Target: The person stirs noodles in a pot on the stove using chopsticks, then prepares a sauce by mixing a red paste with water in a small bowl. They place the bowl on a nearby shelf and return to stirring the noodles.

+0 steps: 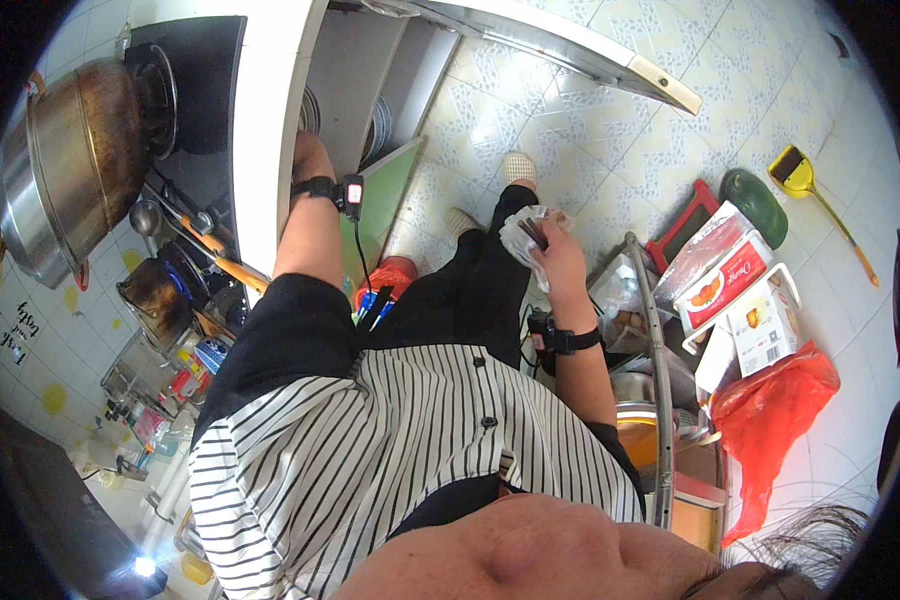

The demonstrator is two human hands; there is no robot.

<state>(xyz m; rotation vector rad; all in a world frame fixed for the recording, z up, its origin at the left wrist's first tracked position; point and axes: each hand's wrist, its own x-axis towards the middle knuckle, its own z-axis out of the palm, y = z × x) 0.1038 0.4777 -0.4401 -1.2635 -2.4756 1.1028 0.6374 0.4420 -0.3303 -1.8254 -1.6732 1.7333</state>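
My left hand (311, 155) reaches into an open cabinet under the counter. The counter's white edge hides its fingers, so what it touches cannot be seen. Close by stands a stack of plates (310, 112), and more plates (379, 127) sit beyond a divider (379, 90). In front of my legs, my right hand (561, 255) grips a crumpled translucent plastic bag (523, 244). Dark brown stick-like pieces (534, 232) show between bag and fingers. Each wrist wears a black strap with a small device.
A large steel pot (75, 165) stands on the stove, left. A smaller scorched pot (154, 304) has blue flame beside it. The white cabinet door (555, 41) projects ahead; a green panel (386, 199) stands lower. Right are a metal-railed rack (656, 360), boxes (765, 322) and a watermelon (754, 206).
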